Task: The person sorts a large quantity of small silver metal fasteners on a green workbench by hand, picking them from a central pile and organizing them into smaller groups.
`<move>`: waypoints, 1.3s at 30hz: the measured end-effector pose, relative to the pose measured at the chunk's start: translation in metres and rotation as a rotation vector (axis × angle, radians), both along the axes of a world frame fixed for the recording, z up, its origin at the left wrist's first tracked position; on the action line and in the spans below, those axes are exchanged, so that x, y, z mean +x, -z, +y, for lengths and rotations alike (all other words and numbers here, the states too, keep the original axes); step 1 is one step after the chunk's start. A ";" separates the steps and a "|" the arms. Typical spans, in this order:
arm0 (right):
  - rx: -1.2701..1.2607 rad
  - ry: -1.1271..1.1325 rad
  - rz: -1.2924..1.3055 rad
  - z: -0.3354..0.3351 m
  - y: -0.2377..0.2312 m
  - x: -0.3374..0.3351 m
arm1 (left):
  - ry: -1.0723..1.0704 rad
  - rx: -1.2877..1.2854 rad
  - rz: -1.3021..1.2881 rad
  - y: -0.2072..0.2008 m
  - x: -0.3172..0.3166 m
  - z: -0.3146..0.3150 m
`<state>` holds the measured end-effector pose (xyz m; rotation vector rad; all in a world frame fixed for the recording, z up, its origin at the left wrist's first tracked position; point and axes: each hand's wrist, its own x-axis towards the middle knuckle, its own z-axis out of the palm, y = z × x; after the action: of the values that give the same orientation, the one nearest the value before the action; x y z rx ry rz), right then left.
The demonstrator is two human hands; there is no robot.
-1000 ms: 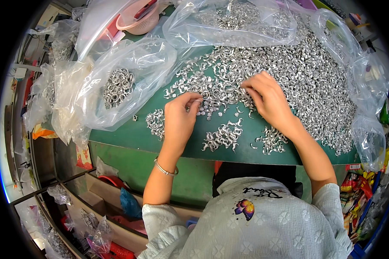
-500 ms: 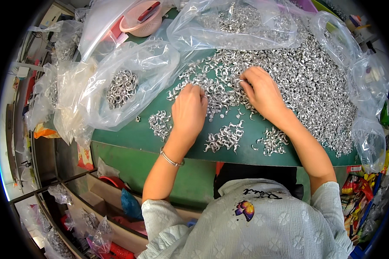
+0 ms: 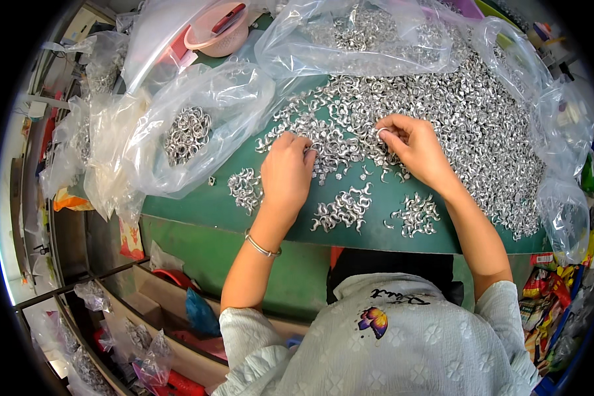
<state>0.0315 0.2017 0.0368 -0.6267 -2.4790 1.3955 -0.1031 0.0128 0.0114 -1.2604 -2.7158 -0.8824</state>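
A large heap of small silvery curved metal pieces [image 3: 468,125] spreads over the green table [image 3: 270,224]. My right hand [image 3: 417,146], at the heap's near left edge, pinches one curved metal piece [image 3: 381,131] between thumb and fingertips. My left hand [image 3: 286,170] is closed beside a looser scatter of pieces [image 3: 333,142]; its fingertips are partly hidden, and I cannot make out what they hold. Close to the table's front edge lie three small piles: one left [image 3: 245,189] by my left wrist, one in the middle [image 3: 342,210], one right [image 3: 417,216] below my right forearm.
An open clear plastic bag [image 3: 198,132] with metal rings stands at the left. Another clear bag [image 3: 363,49] of pieces lies at the back, near a pink basket [image 3: 219,41] holding a red-handled tool. Wooden compartments [image 3: 142,297] sit below the table at the left.
My right hand has shifted slightly right and toward me, and the piece at its fingertips now shows. My left hand has turned a little and stays in about the same place.
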 end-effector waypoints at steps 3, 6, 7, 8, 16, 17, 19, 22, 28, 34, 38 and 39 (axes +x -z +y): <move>-0.207 -0.034 -0.008 0.001 0.002 0.002 | 0.004 -0.021 0.011 -0.001 0.003 0.004; -0.319 -0.032 0.026 -0.001 0.004 0.007 | 0.040 0.021 0.019 -0.001 0.002 0.007; -0.361 -0.038 0.028 -0.001 0.003 0.009 | -0.001 0.067 -0.056 -0.003 0.003 0.007; -0.403 -0.045 0.030 -0.002 0.001 0.011 | -0.043 0.113 -0.131 -0.007 0.004 0.007; -0.653 -0.120 0.088 -0.010 -0.004 0.007 | 0.057 0.550 -0.947 -0.011 0.010 0.010; -0.646 -0.138 0.090 -0.016 -0.007 0.004 | 0.066 0.539 -1.001 -0.012 0.014 0.011; -0.627 -0.149 0.084 -0.023 -0.008 0.004 | 0.086 0.512 -1.109 -0.015 0.022 0.010; -0.580 -0.123 0.074 -0.032 -0.006 0.003 | 0.108 0.501 -1.191 -0.015 0.029 0.006; -0.219 -0.049 0.168 -0.038 0.016 0.015 | 0.154 0.521 -1.342 -0.007 0.046 0.005; -0.012 -0.085 0.243 -0.050 -0.004 0.017 | 0.127 0.547 -1.407 -0.009 0.045 -0.001; -0.093 -0.141 0.256 -0.050 -0.008 0.016 | 0.074 0.543 -1.439 -0.020 0.041 -0.005; -0.110 -0.146 0.254 -0.051 -0.008 0.016 | 0.078 0.571 -1.472 -0.019 0.037 -0.006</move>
<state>0.0470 0.1507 0.0450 -0.2716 -2.2978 1.5645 -0.0659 0.0070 0.0299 -0.5876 -2.4975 -3.2375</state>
